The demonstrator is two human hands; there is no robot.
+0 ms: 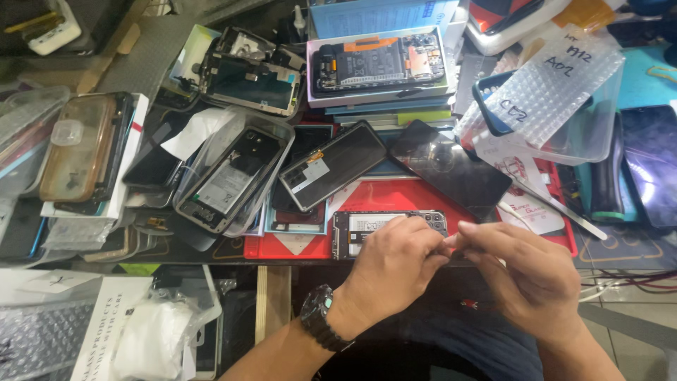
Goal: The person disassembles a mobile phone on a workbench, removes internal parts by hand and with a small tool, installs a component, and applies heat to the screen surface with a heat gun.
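— Crowded table [141, 53], heaped with opened phones and loose screens. Down front?

— Open-backed phone [367, 233] flat on the red mat [395, 194], at the near edge. Left hand [391, 271] over its right end, fingers curled. Right hand [522, 271] alongside, fingers pinched; on what, cannot tell.

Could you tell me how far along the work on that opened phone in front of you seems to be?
Done: the opened phone lies on the red mat with its back off, insides showing. In hand: the left hand and right hand meet at its right end, fingertips pinched on something too small to identify. Left: it has no cover on.
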